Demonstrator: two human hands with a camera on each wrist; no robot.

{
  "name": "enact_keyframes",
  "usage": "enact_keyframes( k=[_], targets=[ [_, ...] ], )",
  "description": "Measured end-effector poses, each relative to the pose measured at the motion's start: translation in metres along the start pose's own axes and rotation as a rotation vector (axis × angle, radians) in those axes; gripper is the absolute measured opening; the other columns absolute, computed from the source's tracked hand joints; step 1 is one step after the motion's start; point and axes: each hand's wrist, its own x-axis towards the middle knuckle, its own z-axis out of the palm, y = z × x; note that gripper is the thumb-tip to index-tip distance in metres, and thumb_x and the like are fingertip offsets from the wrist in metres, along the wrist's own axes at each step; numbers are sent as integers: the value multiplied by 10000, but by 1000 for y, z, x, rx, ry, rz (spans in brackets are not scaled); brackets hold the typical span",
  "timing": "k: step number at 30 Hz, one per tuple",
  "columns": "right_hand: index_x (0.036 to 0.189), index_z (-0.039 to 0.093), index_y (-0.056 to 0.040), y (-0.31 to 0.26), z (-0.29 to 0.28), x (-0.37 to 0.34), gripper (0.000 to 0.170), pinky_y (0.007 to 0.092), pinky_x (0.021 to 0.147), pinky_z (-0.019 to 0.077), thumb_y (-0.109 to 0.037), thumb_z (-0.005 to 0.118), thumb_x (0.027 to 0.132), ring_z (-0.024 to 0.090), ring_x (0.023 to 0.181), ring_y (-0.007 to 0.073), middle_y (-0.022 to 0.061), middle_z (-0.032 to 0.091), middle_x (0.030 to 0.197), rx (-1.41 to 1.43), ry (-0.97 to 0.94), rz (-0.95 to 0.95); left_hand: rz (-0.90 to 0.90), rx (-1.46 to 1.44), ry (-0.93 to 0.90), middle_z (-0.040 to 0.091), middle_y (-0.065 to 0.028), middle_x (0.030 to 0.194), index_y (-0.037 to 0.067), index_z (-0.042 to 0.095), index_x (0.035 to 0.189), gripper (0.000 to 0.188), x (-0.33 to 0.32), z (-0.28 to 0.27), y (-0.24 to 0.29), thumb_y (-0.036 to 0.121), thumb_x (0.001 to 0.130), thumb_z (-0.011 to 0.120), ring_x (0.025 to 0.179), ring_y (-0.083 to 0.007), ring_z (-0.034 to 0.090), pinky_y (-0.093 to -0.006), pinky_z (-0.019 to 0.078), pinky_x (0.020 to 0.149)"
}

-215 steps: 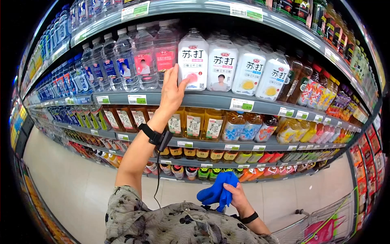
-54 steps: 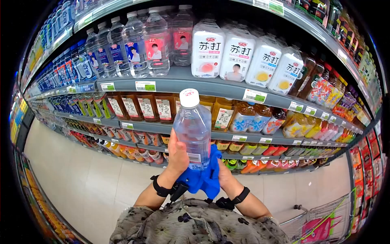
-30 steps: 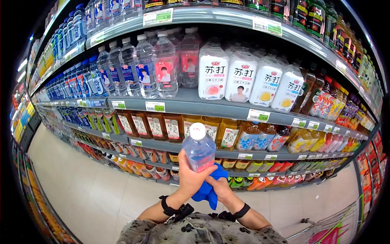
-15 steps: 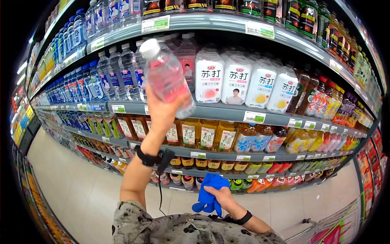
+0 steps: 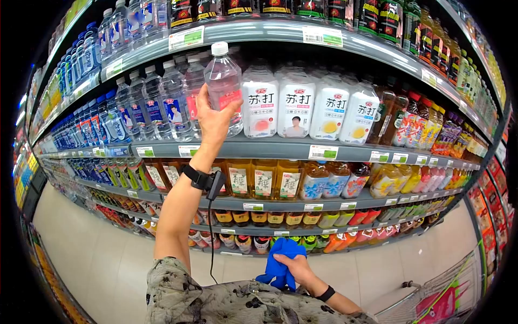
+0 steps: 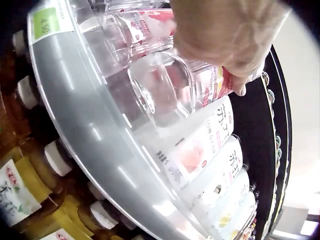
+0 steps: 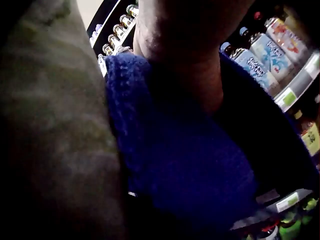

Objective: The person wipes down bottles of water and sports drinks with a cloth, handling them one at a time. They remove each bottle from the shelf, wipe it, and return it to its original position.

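Observation:
My left hand (image 5: pixel 214 114) grips a clear plastic water bottle (image 5: pixel 225 81) with a white cap and a pink label, fingers and thumb around its middle. The bottle stands nearly upright at the front of the shelf (image 5: pixel 270 148), between pink-label bottles and a white soda water bottle (image 5: pixel 260 108). In the left wrist view the water bottle's base (image 6: pixel 162 90) is close over the shelf top, inside the front rail. Low before the body, my right hand (image 5: pixel 300 269) holds a bunched blue cloth (image 5: pixel 285 254), thumb on top; the cloth (image 7: pixel 185 160) fills much of the right wrist view.
Blue-label bottles (image 5: pixel 175 110) line the shelf to the left. Another shelf (image 5: pixel 259 26) runs above, and amber tea bottles (image 5: pixel 237 178) stand below. A shopping cart (image 5: pixel 442 291) is at the lower right. A cable (image 5: pixel 211 243) hangs from the left wrist camera.
The water bottle, earlier held low near the cloth in front of the body, has been lifted to the shelf and straightened there by the left hand. The right hand keeps the cloth low.

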Motion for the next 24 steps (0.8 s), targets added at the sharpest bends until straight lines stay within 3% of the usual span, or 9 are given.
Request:
enact_keyframes(
  k=[3,5,11,12,14,17,21,23,24],
  targets=[
    [1000,617,0,0,-2,1,259,270,679,510,-150,680,799,608,775,130,65,643,910,37,10,-7,-33,-92,7,443,-172,1202,-38,388,1243,797,0,6,-11,229,616,804,1125,-269,444,-349,374,948],
    [1002,616,-1,1,-2,1,255,270,679,510,-145,676,801,609,775,130,65,643,910,52,20,0,53,5,-60,414,-212,1256,-75,266,1301,855,-3,4,-9,167,668,787,1146,-269,450,-352,352,1000],
    [1019,609,-4,-2,0,4,265,272,676,509,-139,675,801,607,769,128,58,640,924,34,-2,22,-57,107,-219,388,-227,1280,-95,315,1269,752,-3,-6,-6,184,721,746,1150,-280,438,-344,367,960],
    [1014,610,-7,0,-1,6,259,272,674,509,-137,676,800,606,765,126,55,639,916,30,-14,17,-62,113,-219,388,-227,1280,-95,315,1269,752,-4,-8,-3,184,721,746,1150,-280,438,-344,367,960],
    [1010,611,-11,-1,0,8,253,272,672,509,-135,677,799,604,761,125,52,638,908,24,-31,16,77,410,-176,436,-239,1197,-63,349,1269,734,-6,-9,5,282,733,714,1072,-353,465,-383,383,914],
    [959,605,-14,-5,3,8,169,242,648,497,-77,647,808,593,728,101,23,624,837,2,-1,33,93,533,-142,449,-227,1133,-61,374,1253,699,-8,-8,13,275,738,707,1022,-375,471,-403,398,872],
    [961,604,-16,-4,2,9,169,240,649,494,-75,647,809,592,736,99,24,623,836,49,-23,-5,84,445,-105,447,-203,1086,-55,389,1245,668,-11,-6,1,246,737,702,1039,-377,459,-409,415,846],
    [963,604,-16,-4,0,10,170,239,652,493,-74,646,809,592,742,100,26,624,838,49,-23,-2,267,592,-42,457,-198,1096,-50,370,1256,682,-13,-3,-10,228,731,706,1023,-371,472,-406,431,818],
    [976,606,-14,-3,-2,11,196,257,663,503,-100,659,808,599,749,115,40,630,860,45,-22,-4,267,592,-42,457,-198,1096,-50,370,1256,682,-14,-3,-9,228,731,706,1023,-371,472,-406,431,818]
  ],
)
